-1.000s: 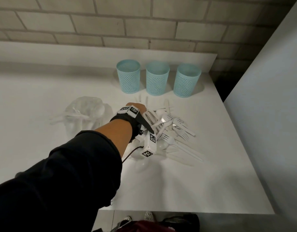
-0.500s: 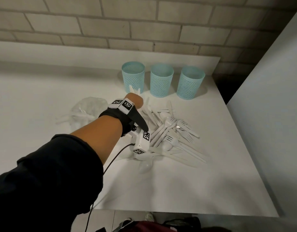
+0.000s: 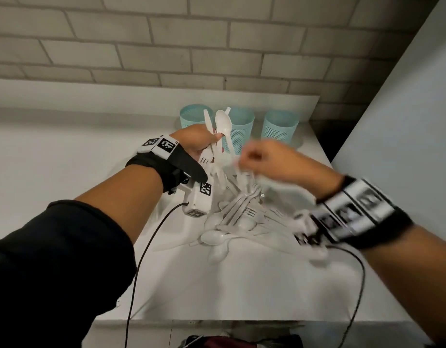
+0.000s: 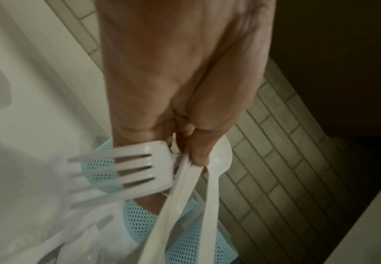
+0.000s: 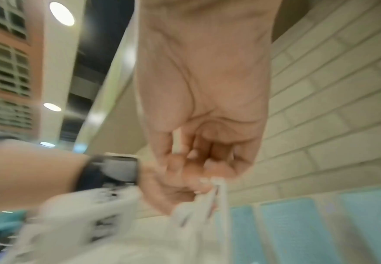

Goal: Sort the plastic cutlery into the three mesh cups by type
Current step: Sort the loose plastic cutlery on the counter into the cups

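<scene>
The left hand (image 3: 195, 141) has lifted from the pile (image 3: 238, 212) and now clamps a mixed bunch, a spoon (image 3: 223, 124) and a fork (image 4: 137, 171) among them, raised before the cups (image 3: 281, 125). The right hand (image 3: 264, 160), absent a moment ago, has come in blurred, fingers curled, seemingly pinching one piece from the bunch. Sorting is starting; the cups look empty.

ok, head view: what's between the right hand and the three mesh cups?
In the head view, only bare white table separates the blurred right hand from the mesh cups. The cutlery pile lies nearer the camera.
</scene>
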Available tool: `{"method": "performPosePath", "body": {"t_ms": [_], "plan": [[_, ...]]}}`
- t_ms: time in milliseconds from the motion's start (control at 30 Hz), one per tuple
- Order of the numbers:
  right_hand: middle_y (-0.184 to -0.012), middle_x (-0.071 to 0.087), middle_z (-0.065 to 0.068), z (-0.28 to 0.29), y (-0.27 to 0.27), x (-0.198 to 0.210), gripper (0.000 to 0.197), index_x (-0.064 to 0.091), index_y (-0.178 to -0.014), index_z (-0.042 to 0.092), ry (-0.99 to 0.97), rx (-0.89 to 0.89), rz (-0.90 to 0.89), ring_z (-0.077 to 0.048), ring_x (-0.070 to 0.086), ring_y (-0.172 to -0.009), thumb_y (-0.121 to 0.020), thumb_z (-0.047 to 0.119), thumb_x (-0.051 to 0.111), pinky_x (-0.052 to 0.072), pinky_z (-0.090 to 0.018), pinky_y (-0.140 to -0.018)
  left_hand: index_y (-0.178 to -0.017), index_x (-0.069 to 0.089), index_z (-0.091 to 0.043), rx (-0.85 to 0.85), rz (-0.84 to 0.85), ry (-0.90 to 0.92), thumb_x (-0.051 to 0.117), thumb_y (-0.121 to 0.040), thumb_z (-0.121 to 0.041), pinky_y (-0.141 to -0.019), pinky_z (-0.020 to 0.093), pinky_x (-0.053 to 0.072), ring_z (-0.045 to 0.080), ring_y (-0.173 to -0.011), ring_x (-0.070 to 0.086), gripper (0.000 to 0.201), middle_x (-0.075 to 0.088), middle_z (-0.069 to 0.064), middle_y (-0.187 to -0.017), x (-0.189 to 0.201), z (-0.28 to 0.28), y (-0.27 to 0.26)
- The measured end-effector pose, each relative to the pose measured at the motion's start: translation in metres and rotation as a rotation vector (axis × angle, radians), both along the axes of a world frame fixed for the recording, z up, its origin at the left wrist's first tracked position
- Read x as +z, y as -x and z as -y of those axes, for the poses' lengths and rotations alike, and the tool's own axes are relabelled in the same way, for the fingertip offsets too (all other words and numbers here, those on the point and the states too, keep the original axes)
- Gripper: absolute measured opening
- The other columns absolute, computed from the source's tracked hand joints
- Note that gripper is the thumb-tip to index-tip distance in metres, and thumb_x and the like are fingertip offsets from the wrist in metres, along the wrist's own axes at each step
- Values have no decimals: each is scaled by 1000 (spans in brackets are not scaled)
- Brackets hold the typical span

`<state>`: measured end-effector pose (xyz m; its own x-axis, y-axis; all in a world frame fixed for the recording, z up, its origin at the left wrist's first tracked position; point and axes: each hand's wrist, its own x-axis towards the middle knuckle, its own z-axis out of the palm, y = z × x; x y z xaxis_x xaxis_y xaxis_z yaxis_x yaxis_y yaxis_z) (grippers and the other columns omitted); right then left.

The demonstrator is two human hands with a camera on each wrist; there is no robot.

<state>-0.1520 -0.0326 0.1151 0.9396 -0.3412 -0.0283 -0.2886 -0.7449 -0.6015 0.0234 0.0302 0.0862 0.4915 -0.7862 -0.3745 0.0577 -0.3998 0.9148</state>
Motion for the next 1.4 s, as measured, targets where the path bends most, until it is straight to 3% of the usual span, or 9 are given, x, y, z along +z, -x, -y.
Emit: {"method": "performPosePath", "body": {"t_ms": [67, 167, 267, 400, 567, 833, 967, 1033, 1400], "plan": [[-75, 50, 9, 24, -33, -4, 30, 54, -95, 14, -90, -290, 216, -2, 46, -65, -88, 42, 59, 34, -9, -54, -121, 48, -2, 3, -2, 0, 40, -100, -13, -90, 45, 47, 22, -83, 59, 25, 59, 12, -92, -1, 1, -2], [-118, 57, -1, 49, -72, -34, 70, 46, -129, 17, -514, -283, -73, -16, 57, -103, -81, 68, 48, 51, -31, -81, -132, 43, 3, 25, -11, 12, 41, -100, -14, -100, 44, 44, 34, -114, 57, 36, 55, 21, -127, -2, 5, 0], [-104, 66, -9, 52, -80, -65, 78, 56, -117, 13, -923, -167, -250, -25, 62, -101, -69, 74, 51, 51, -42, -88, -132, 42, 9, 57, 79, 6, 45, -98, -13, -100, 39, 44, 38, -126, 48, 40, 48, 26, -136, -3, 6, 6], [-80, 72, -4, 49, -76, -82, 52, 53, -113, 13, -1118, -142, -219, -15, 70, -77, -92, 56, 33, 49, -37, -85, -131, 43, 10, 70, 97, 23, 47, -97, -12, -100, 38, 43, 38, -127, 47, 40, 49, 27, -135, -10, 7, 4], [-86, 73, -6, 59, -76, -85, 51, 63, -98, 9, -1114, -211, -187, -16, 71, -80, -96, 50, 33, 39, -40, -105, -110, 52, 2, -20, -54, 63, 39, -100, -9, -98, 51, 43, 36, -98, 57, 20, 60, 17, -96, -20, 5, -8], [-82, 59, -7, 67, -74, -80, 54, 55, -99, 9, -974, -159, -343, -19, 57, -69, -80, 60, 49, 49, -35, -71, -123, 48, 9, 160, -32, 128, 43, -99, -16, -102, 44, 44, 35, -105, 61, 35, 59, 26, -118, -25, 5, -10], [-60, 58, 1, 75, -65, -74, 33, 56, -99, 18, -952, -250, -273, -8, 51, -48, -94, 47, 42, 46, -22, -50, -98, 55, 5, 234, -116, 237, 44, -97, -4, -53, 26, 57, 13, -54, 67, 13, 59, 12, -85, -35, 4, -22], [-63, 57, 1, 79, -62, -71, 27, 61, -99, 19, -848, -333, -126, -7, 48, -45, -94, 42, 47, 43, -20, -45, -83, 52, -1, 233, -133, 236, 45, -95, 2, -45, 22, 53, 16, -54, 64, 14, 55, 11, -81, -36, 2, -23], [-64, 62, -13, 92, -78, -64, 33, 61, -72, 11, -655, -651, 416, -13, 59, -36, -94, 34, 53, 44, -19, -38, -81, 60, -2, -26, -80, 112, 59, -87, 1, -56, 13, 54, 5, -58, 68, 7, 71, 1, -59, -35, -9, -25]]}}
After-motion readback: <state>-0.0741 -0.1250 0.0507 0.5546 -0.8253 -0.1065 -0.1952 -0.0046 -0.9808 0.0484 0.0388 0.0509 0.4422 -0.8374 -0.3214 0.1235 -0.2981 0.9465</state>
